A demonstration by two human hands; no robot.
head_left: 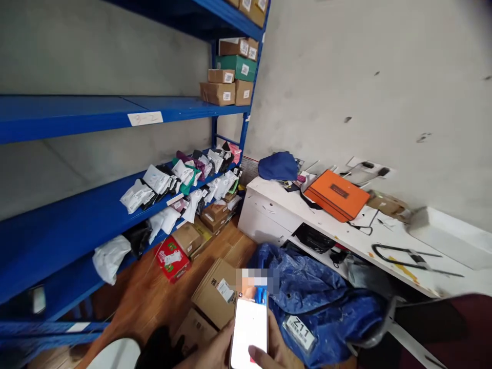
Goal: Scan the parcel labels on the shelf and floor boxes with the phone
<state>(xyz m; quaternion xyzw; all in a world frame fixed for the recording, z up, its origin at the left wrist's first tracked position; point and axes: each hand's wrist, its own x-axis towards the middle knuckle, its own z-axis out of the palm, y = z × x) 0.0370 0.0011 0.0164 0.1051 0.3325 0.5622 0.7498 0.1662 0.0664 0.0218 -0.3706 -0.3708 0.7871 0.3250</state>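
A smartphone (pixel 249 323) with a bright, mostly white screen is upright at the bottom centre, its top edge blurred out. My left hand (pixel 220 349) wraps the phone's left side, and its fingers are partly hidden behind it. At the right side, my right hand (pixel 277 344) closes round the phone, its thumb lying over the lower screen. Beyond the phone are cardboard boxes (pixel 216 289) on the wooden floor and a crumpled blue plastic sack (pixel 307 287) with a tag (pixel 299 332) reading "Z11".
Blue shelving (pixel 80 123) on the left bears several parcels (pixel 157 179) and boxes (pixel 218 94). A red box (pixel 172 259) sits on the floor. Along the right wall runs a white desk (pixel 265 200) with an orange box (pixel 336 195). A dark chair-like object (pixel 442 333) stands at lower right.
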